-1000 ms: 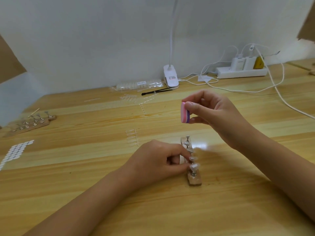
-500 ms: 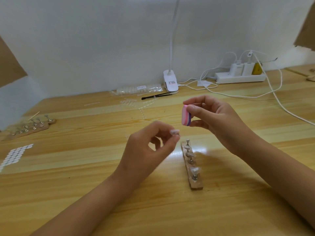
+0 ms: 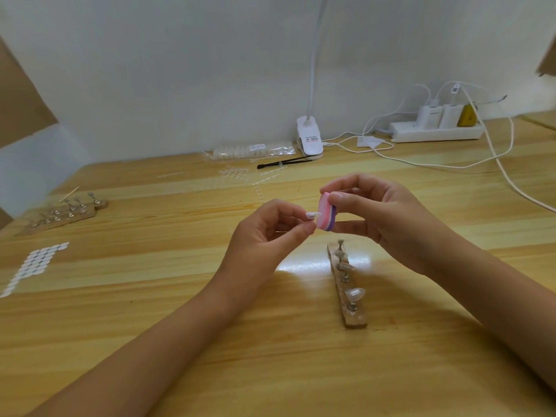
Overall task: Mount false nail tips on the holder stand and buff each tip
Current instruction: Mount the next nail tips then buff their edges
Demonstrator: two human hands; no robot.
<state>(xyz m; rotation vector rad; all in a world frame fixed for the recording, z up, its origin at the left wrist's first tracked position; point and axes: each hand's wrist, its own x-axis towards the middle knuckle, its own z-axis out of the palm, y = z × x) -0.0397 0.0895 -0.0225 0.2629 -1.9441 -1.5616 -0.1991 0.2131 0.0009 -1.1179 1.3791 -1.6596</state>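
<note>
Pinching oval nail tip in left hand, right hand clasping layered pink-purple buffer

This is a small nail-craft work corner: a wooden counter against a plain white wall. Beyond the right grip stand a clip lamp and a power strip with chargers; far left of the left grip lie spare holder stands.

centre: nail tip in left hand, just left of buffer block in right hand | below them: holder stand on table | far left: second stand, sticker sheet before it | back edge: bag of tips, lamp clamp to its right, power strip further right
</note>
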